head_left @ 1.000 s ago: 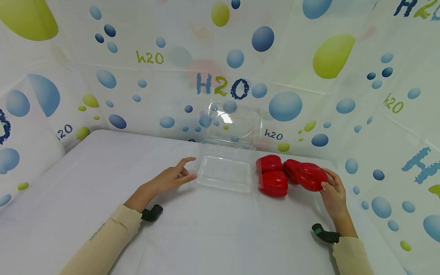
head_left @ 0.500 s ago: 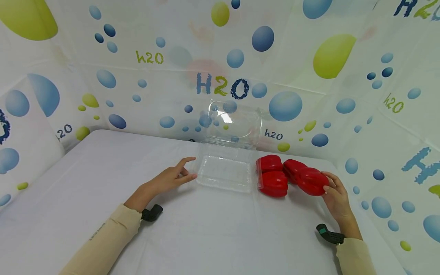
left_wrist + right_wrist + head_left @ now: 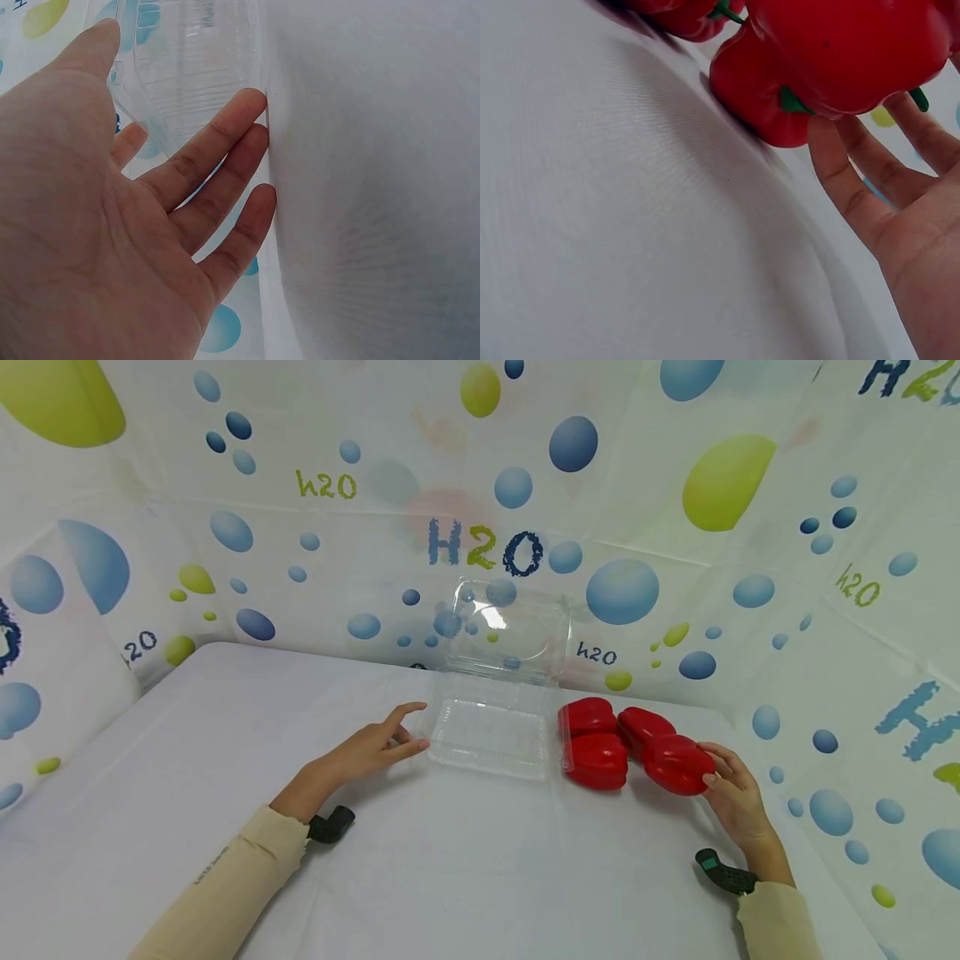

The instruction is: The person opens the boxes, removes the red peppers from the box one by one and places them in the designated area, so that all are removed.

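Observation:
My right hand [image 3: 738,797] pinches a red bell pepper [image 3: 678,766] between thumb and fingers at its right end. In the right wrist view this bell pepper [image 3: 847,45] is raised off the white cloth, with a green stem showing. It overlaps another red pepper [image 3: 641,727] behind it. Two more red peppers [image 3: 596,762] sit side by side at the right of a clear plastic clamshell container [image 3: 487,739]. The left hand [image 3: 371,750] has its fingers spread, thumb and index fingertips right at the container's left edge. Its other fingertips [image 3: 259,101] come down close to the cloth.
The container's clear lid [image 3: 510,627] stands up open against the patterned backdrop [image 3: 390,560]. A white cloth covers the table [image 3: 465,860]. A dark wrist camera mount [image 3: 726,872] sits on the right wrist, another mount [image 3: 332,825] on the left.
My right hand has moved slightly down and right with the bell pepper, turning it and uncovering more of the pepper behind. The left hand and the container have stayed put.

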